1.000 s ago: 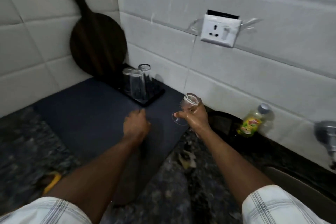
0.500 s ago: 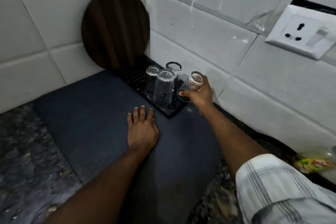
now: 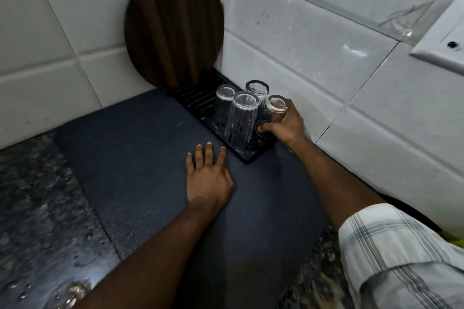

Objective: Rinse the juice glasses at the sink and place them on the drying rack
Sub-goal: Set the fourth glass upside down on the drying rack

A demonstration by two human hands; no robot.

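A black slatted drying rack [image 3: 198, 98] sits in the corner against the white tiles. Three clear juice glasses stand upside down on it: a tall one in front [image 3: 241, 120], one behind it to the left [image 3: 224, 98] and one at the back [image 3: 257, 88]. My right hand [image 3: 286, 123] grips a fourth glass [image 3: 276, 108], upside down, at the rack's right end beside the others. I cannot tell whether its rim touches the rack. My left hand [image 3: 208, 175] lies flat with straight fingers on the dark blue mat [image 3: 130, 148], just in front of the rack.
A round dark wooden board [image 3: 173, 25] leans in the corner behind the rack. A white wall socket [image 3: 444, 50] is at the right edge. Wet speckled granite counter [image 3: 32, 208] lies left of the mat.
My right hand carried the glass left from the counter to the rack and lowered it beside the other glasses. My left hand opened flat on the mat. The view moved closer to the corner.
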